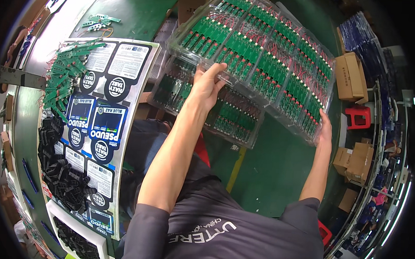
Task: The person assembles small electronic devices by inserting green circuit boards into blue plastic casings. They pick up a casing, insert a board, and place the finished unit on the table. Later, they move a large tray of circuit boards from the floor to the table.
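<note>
A clear plastic tray (258, 49) full of green circuit boards with red wires is held up between my two hands, tilted. My left hand (208, 86) closes on its near left edge, the thumb on top. At the right end my right hand (325, 128) grips the tray's near corner; part of its fingers is hidden under it. Below the held tray sits another clear tray (237, 117) of similar circuit boards, partly covered by it and by my left arm.
Left of me, a workbench carries a printed sheet (126, 88), a heap of loose green circuit boards (65, 72), a pile of black parts (62, 170) and a white box (87, 235). Cardboard boxes (348, 77), a red stool (358, 117) and shelving stand at the right.
</note>
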Action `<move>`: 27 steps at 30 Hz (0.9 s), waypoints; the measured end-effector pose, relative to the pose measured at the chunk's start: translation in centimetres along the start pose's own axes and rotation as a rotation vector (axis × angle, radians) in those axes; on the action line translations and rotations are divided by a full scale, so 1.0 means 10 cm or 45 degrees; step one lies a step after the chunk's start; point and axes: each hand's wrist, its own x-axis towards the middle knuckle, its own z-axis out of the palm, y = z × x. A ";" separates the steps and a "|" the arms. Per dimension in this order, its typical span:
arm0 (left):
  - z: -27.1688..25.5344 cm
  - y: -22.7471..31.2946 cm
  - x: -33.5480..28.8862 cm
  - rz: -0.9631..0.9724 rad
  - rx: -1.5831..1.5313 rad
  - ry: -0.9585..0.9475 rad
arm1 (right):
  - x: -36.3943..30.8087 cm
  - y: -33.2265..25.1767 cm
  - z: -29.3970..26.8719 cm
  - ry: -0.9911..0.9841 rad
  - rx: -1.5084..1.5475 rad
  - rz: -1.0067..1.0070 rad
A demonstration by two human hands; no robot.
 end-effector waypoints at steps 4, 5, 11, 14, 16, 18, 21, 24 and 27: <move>-0.05 0.00 0.04 -0.004 -0.006 -0.017 | 0.08 0.03 -0.04 0.013 -0.017 0.011; -0.02 0.01 0.03 -0.007 -0.014 -0.011 | 0.10 -0.01 -0.06 0.006 -0.022 0.020; -0.15 0.00 0.09 0.002 -0.019 -0.072 | 0.15 0.03 0.02 0.002 -0.013 0.018; -0.10 -0.06 -0.01 0.013 -0.017 0.010 | 0.11 0.10 0.07 -0.032 0.016 -0.021; -0.31 -0.17 -0.04 0.013 -0.055 0.055 | 0.11 0.31 0.06 -0.058 0.041 -0.034; -0.33 -0.25 -0.13 -0.025 -0.104 0.123 | 0.18 0.44 -0.10 -0.037 0.008 -0.031; -0.90 -0.49 -0.12 -0.047 -0.168 0.274 | 0.29 0.96 -0.10 -0.001 -0.021 -0.012; -1.62 -0.55 -0.12 -0.101 -0.157 0.363 | 0.35 1.69 0.12 0.002 -0.038 -0.004; -1.87 -0.65 -0.12 -0.087 -0.147 0.412 | 0.35 1.87 0.20 -0.028 0.000 0.047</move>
